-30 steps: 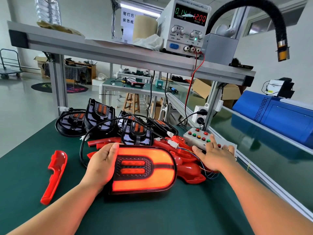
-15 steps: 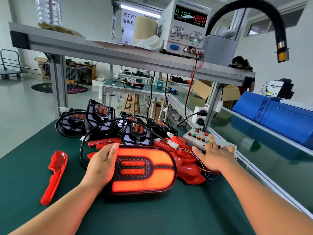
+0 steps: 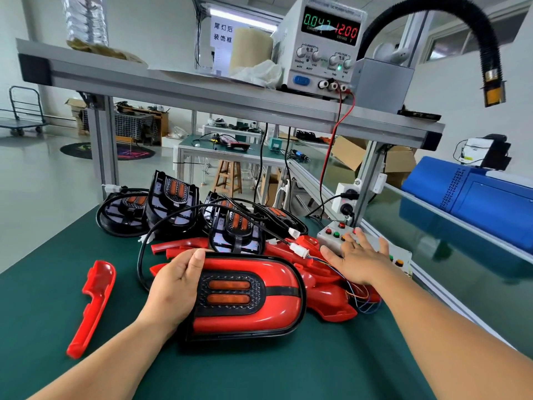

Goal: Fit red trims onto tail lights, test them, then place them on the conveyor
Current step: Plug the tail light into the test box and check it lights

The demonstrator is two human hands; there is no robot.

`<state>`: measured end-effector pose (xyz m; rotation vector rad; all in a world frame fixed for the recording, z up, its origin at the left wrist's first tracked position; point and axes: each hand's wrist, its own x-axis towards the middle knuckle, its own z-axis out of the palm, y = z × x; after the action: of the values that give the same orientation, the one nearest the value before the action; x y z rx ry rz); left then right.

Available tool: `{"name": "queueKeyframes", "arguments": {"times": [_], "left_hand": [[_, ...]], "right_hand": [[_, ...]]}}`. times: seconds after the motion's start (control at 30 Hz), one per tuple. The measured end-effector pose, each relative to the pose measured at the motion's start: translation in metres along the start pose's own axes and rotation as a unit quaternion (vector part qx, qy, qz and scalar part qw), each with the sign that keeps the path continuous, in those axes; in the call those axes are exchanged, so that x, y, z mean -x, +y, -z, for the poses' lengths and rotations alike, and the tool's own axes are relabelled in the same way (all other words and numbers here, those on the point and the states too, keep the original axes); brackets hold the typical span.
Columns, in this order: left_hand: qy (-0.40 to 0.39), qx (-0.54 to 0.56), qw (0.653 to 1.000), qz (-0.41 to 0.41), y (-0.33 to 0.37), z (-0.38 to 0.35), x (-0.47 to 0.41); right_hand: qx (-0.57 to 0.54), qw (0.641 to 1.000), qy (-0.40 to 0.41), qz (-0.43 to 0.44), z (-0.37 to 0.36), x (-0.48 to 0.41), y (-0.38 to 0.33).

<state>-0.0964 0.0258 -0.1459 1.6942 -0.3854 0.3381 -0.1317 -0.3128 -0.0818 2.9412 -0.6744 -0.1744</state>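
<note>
The left hand [image 3: 176, 287] grips the red-trimmed oval tail light [image 3: 253, 295], whose glow has gone out. Right of it, the right hand [image 3: 360, 261] lies flat, fingers straight, on the grey button box [image 3: 334, 226].

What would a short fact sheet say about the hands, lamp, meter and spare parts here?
left hand: grips the left end of the tail light
tail light: red trim fitted, not glowing, lying on the green bench
right hand: fingers straight, resting on the button box
power supply: reads 0.047 and 12.00
loose red trim: left of the left hand
black tail lights: piled behind
</note>
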Motion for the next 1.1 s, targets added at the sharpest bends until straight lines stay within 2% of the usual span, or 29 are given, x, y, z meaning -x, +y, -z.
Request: {"name": "queueKeyframes", "arguments": {"times": [0.33, 1.1], "left_hand": [[-0.001, -0.052, 0.999, -0.011, -0.0028, -0.0001, -0.0025], [-0.007, -0.035, 0.999, -0.004, 0.0035, 0.0014, -0.0008]], "right_hand": [[0.061, 0.998, -0.008, 0.006, -0.0001, -0.0034, -0.0011], [0.052, 0.999, -0.008, 0.01, -0.0005, -0.0057, -0.0012]]}}
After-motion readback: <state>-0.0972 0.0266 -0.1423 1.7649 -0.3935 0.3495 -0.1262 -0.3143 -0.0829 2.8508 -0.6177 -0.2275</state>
